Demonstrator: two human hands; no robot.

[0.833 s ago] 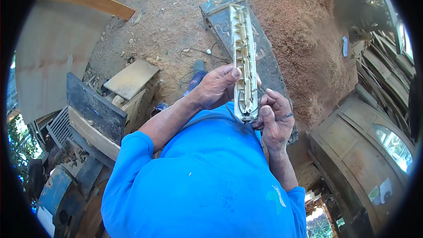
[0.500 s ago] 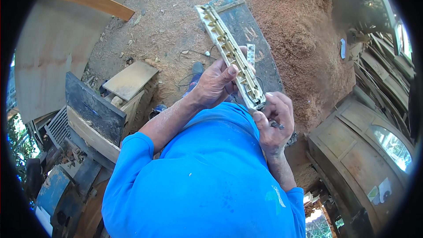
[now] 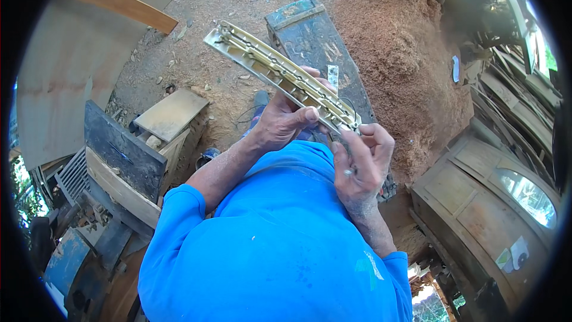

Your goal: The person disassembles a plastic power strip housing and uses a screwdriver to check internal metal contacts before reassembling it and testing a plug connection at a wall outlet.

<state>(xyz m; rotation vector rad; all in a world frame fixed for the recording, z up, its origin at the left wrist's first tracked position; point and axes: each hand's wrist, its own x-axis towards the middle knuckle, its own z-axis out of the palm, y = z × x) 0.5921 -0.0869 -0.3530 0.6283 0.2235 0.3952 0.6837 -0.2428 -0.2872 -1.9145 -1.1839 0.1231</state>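
Note:
A long, narrow cream plastic casing (image 3: 268, 65), hollow with ribs, thin metal strips and wires inside, looks like an opened power strip. My left hand (image 3: 283, 122) is closed around its nearer half, thumb on the near side and fingertips showing beyond the far edge. The casing slants from upper left down to my right hand (image 3: 364, 164). There, the fingers are bent at the near end of the casing, where a dark loop of wire sticks up. Something small and shiny shows in my right hand, too small to name.
Below the casing stands a worn wooden bench (image 3: 333, 48), with a pale perforated plate (image 3: 333, 77) on it. Sawdust (image 3: 393, 65) is heaped to the right. A wooden door (image 3: 476, 203) leans at the right; boards and a box (image 3: 173, 113) stand at the left.
The casing's far end has swung to the left, so it lies more slanted. My right hand has turned, and the dark screw-like piece seen in it earlier no longer shows clearly.

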